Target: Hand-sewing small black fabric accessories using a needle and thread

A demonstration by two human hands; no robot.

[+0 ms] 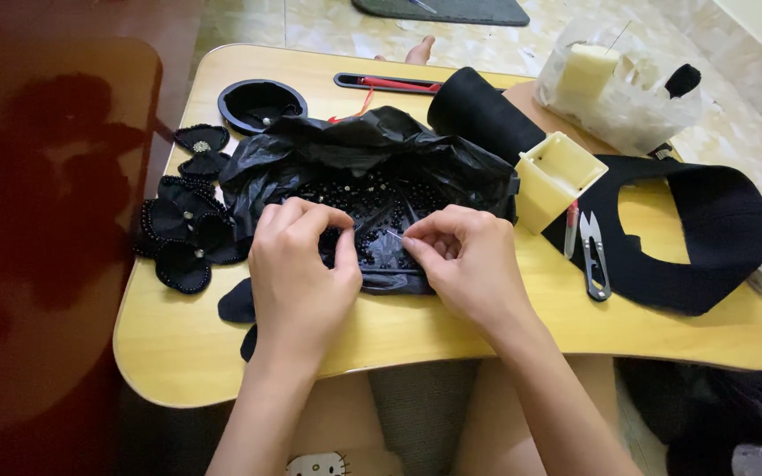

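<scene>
My left hand (300,269) and my right hand (460,256) meet over an open black plastic bag (310,154) full of small black beads (381,216) on a small yellow wooden table (451,330). The right hand pinches a thin needle (396,235) pointing left towards the left fingers. My left hand's fingers are curled; a piece of black fabric (238,304) shows beneath it. Whether the left fingers pinch a bead is hidden.
Several black beaded fabric petals (183,234) lie at the table's left. A black round dish (260,103) sits behind them. A large black thread spool (478,115), a yellow box (557,176), thread snips (594,260), cut black fabric (716,229) and a clear bag (619,88) are at right.
</scene>
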